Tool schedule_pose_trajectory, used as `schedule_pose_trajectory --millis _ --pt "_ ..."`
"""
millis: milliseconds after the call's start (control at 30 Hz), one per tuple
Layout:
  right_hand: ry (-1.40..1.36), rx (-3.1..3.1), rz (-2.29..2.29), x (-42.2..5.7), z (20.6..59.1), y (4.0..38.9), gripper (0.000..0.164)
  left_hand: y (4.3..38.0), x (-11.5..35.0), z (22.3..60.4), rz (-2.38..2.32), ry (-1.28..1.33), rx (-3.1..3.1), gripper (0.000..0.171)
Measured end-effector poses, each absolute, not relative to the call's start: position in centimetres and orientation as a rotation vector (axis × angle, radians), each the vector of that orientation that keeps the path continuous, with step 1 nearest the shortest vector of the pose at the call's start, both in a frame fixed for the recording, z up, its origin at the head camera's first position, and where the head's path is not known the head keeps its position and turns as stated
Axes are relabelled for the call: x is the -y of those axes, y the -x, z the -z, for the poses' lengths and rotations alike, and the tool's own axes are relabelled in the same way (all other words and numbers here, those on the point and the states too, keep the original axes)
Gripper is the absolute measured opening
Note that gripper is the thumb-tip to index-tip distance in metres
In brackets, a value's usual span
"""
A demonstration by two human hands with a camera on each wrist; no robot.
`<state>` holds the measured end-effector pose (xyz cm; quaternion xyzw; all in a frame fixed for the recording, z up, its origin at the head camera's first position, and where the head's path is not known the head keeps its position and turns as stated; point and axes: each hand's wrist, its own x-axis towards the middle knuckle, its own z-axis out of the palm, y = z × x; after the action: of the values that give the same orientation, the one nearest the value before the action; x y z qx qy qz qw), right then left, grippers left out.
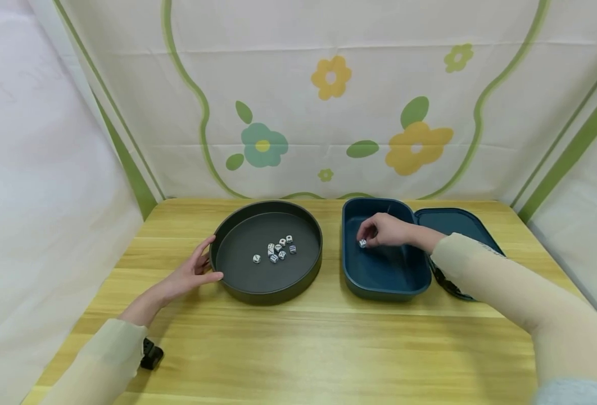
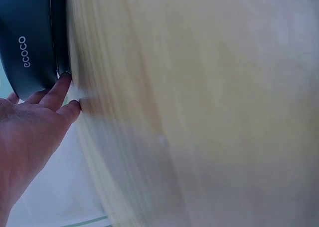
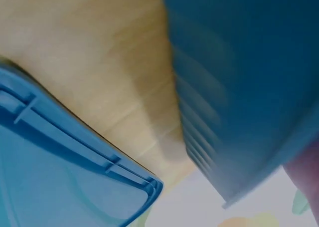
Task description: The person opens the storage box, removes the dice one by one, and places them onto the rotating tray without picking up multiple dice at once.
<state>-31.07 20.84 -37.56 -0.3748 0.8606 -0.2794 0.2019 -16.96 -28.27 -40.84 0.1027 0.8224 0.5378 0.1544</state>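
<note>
A dark round tray (image 1: 298, 287) stands left of the middle of the table, with several white dice (image 1: 278, 247) lying on its floor. My left hand (image 1: 189, 277) rests against the tray's left side, fingers spread along the rim and outer wall. In the left wrist view the fingers (image 2: 57, 95) touch the dark wall, which is printed "ecoco". My right hand (image 1: 387, 229) reaches over the dark blue box (image 1: 387, 295) and pinches one die (image 1: 362, 243) between thumb and fingers. In the right wrist view the box's ridged outer wall (image 3: 214, 87) hides most of that hand.
A blue lid (image 1: 450, 219) lies right of the box, partly under the right forearm. The lid's ribbed edge (image 3: 75, 137) shows in the right wrist view. A flowered white cloth (image 1: 288, 73) hangs behind the wooden table (image 1: 298, 349).
</note>
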Motion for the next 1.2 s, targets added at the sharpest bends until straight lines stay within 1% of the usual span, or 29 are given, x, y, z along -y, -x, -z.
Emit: schedule_pose_trajectory --millis 300,600,733,900,1200 --pt "1.041 -2.456 0.895 -20.2 34.3 30.6 0.016 17.1 28.1 40.7 -1.535 -0.302 -2.359 0.091" --pt "1.101 -2.465 0.933 -18.0 31.8 30.1 0.015 17.2 28.3 40.9 -1.531 -0.301 -2.365 0.092" --pt "1.124 -2.462 0.953 -16.7 31.3 30.1 0.015 17.2 28.4 41.0 -1.533 -0.303 -2.358 0.091" --pt "1.219 -2.428 0.986 -14.8 31.1 30.2 0.015 17.0 28.6 40.7 -1.525 -0.288 -2.364 0.092" --pt "1.239 -2.363 0.954 -10.2 32.0 30.4 0.018 16.6 28.9 40.7 -1.516 -0.272 -2.378 0.091"
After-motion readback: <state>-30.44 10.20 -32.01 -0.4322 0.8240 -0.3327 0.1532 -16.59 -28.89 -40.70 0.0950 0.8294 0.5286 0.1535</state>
